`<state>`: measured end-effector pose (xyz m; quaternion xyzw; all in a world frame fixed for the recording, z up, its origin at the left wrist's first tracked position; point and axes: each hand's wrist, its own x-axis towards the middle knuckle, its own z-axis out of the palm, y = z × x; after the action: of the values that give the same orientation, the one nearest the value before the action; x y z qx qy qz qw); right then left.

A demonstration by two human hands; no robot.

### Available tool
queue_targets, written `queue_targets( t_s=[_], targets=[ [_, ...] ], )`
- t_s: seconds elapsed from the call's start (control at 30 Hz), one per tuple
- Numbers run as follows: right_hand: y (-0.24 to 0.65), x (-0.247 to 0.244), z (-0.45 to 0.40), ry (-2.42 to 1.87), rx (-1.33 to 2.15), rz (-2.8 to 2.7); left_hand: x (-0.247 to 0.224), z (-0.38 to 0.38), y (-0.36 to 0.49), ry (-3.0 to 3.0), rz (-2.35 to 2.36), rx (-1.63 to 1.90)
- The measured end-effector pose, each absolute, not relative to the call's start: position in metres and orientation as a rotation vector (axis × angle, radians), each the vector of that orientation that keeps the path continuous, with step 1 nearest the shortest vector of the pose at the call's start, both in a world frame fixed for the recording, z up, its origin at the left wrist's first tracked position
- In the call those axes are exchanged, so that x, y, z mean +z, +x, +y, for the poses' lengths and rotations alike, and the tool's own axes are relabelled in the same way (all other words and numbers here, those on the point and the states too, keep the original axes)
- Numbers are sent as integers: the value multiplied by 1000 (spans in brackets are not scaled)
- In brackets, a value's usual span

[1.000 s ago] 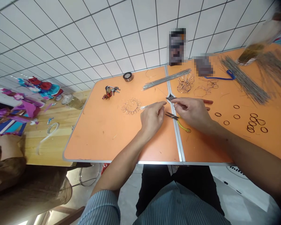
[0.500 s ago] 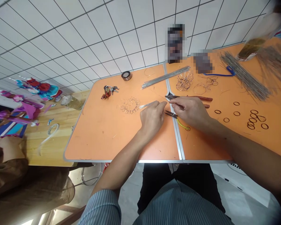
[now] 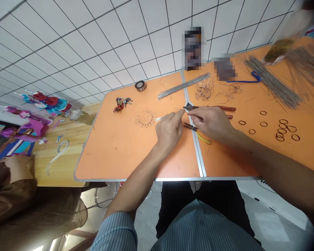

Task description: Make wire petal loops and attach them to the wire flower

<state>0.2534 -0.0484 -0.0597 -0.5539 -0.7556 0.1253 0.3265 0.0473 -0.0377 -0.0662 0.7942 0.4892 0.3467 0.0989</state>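
My left hand (image 3: 169, 129) is closed, thumb and forefinger pinched on a thin wire near the table joint. Close on its right, my right hand (image 3: 211, 122) is closed too, its fingertips pinching at the same fine wire, which barely shows between them. Red-handled pliers (image 3: 228, 108) lie just behind my right hand, partly covered by it. Small yellow-handled cutters (image 3: 190, 127) lie below the fingertips. Several straight silver wires (image 3: 159, 119) stick out past my left hand; whether it touches them I cannot tell. Left of them lies a looped wire ring (image 3: 144, 118).
On the orange table (image 3: 115, 150) are keys (image 3: 122, 103), a tape roll (image 3: 140, 85), wire bundles (image 3: 273, 82), a bent wire tangle (image 3: 204, 90) and several dark rings (image 3: 263, 124). A jar (image 3: 277, 51) stands back right. Another person's arm (image 3: 19, 169) rests by the wooden table (image 3: 65, 164).
My pinched fingertips have shifted slightly up and left, and the gap between the hands has changed little. The view has turned a little. The tools lie as before.
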Motion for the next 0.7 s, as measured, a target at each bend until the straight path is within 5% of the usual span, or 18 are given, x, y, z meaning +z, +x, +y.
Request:
queue_targets(
  t_s=[0.7],
  targets=[
    [255, -57, -49, -1464, 240, -1940, -52, -25, 60, 2485, 1464, 835]
  ],
)
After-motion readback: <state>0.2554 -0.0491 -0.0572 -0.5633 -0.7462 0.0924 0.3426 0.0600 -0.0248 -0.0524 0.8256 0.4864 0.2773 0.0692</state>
